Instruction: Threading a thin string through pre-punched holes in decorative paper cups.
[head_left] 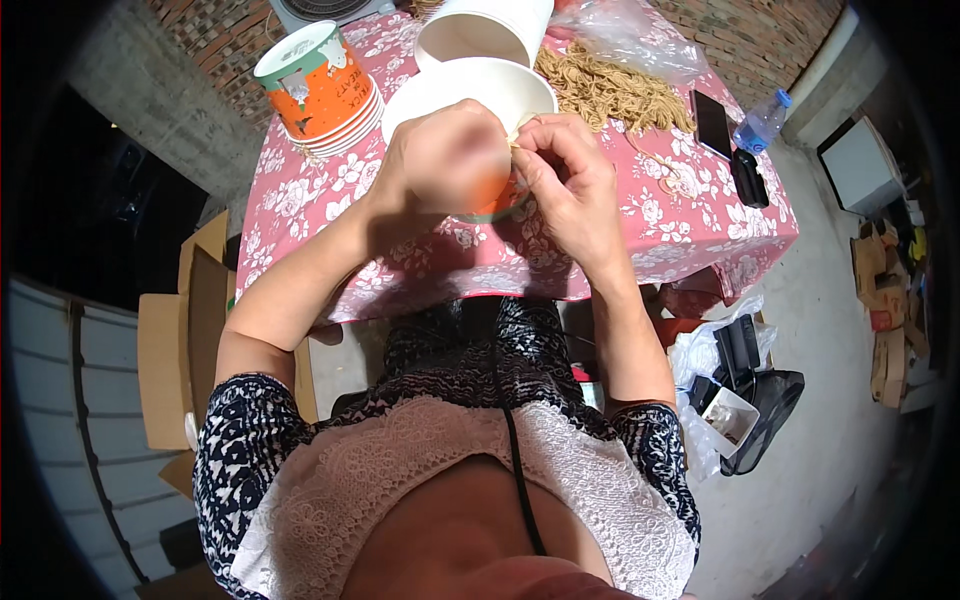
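Note:
In front of me is a paper bucket (pixel 430 100) with a white inside and an orange and green printed outside, its mouth facing up. At its near rim, my right hand (pixel 575 185) is closed, thumb and forefinger pinched on a short piece of pale tan cord (pixel 517 132). My left hand (pixel 445 155) is close by, against the bucket's near left side; a blur covers its fingers, so their hold is hidden. Both hands nearly meet at the rim.
A pink floral tablecloth (pixel 300 215) covers the table. Stacked orange buckets (pixel 325 90) stand left; another white bucket (pixel 480 30) lies tipped behind. Right are a tan cord pile (pixel 620 90), plastic bag (pixel 630 35), phone (pixel 711 125), water bottle (pixel 762 122) and black case (pixel 748 180).

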